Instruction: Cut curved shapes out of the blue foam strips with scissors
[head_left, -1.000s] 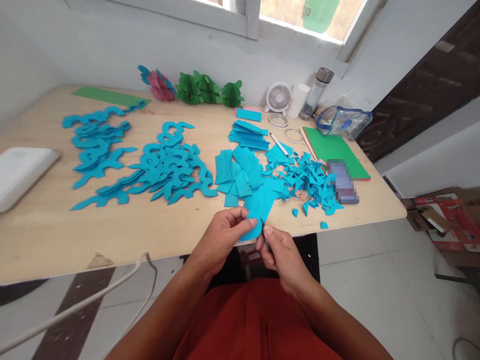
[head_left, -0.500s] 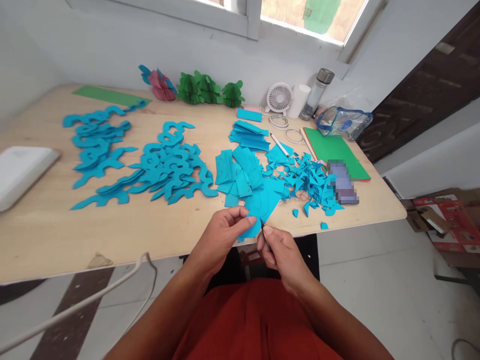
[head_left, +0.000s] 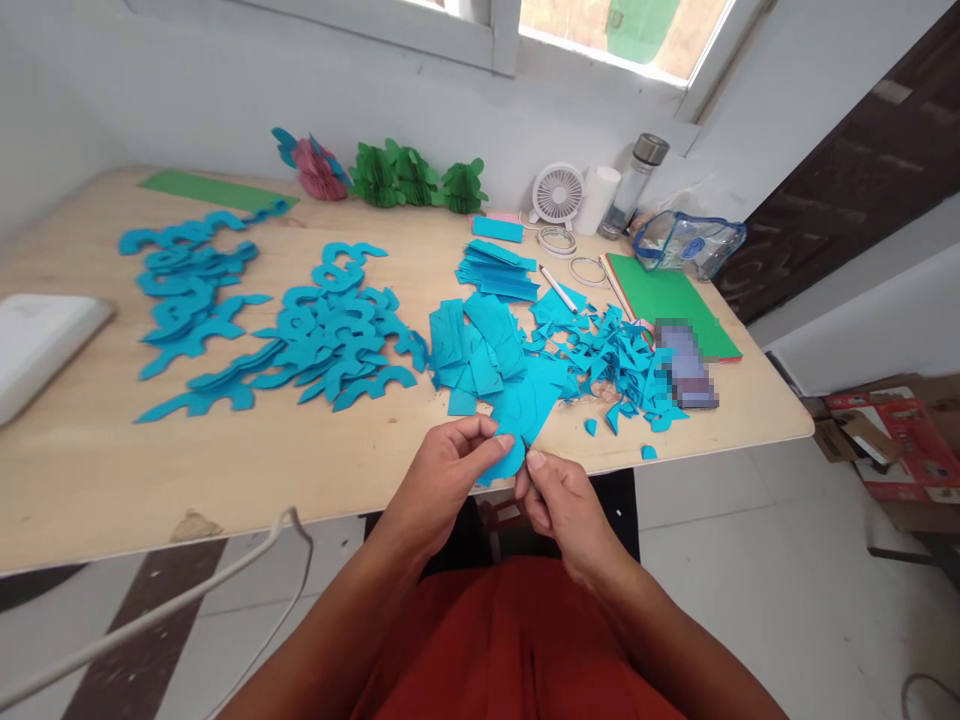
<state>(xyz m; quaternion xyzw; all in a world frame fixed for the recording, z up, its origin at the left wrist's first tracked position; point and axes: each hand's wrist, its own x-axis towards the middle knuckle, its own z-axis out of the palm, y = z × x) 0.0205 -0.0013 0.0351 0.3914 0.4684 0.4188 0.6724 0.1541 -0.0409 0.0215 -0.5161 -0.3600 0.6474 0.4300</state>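
Between thumb and fingers my left hand (head_left: 456,468) pinches a blue sheet of paper (head_left: 534,395) with curved lines on it, over the table's front edge. My right hand (head_left: 559,492) is closed around dark scissors (head_left: 528,456), mostly hidden by the fingers; their tip meets the paper's near edge. Just beyond lie blue paper pieces (head_left: 491,345) with drawn curves. To the right is a heap of blue scraps (head_left: 619,350). Wavy blue cut-outs (head_left: 337,325) are piled on the left, with another group (head_left: 196,285) farther left.
Along the wall stand green paper figures (head_left: 409,178), a pink and blue one (head_left: 319,168), a small fan (head_left: 557,193) and a bottle (head_left: 636,185). A white marker (head_left: 559,288), tape rolls (head_left: 556,241), green sheets (head_left: 675,300) and a blurred phone (head_left: 686,365) lie right. A cable (head_left: 187,590) hangs front left.
Both hands keep nearly the same place and grip on the paper and scissors. The view has shifted very slightly, so the left cut-outs appear a little farther left.
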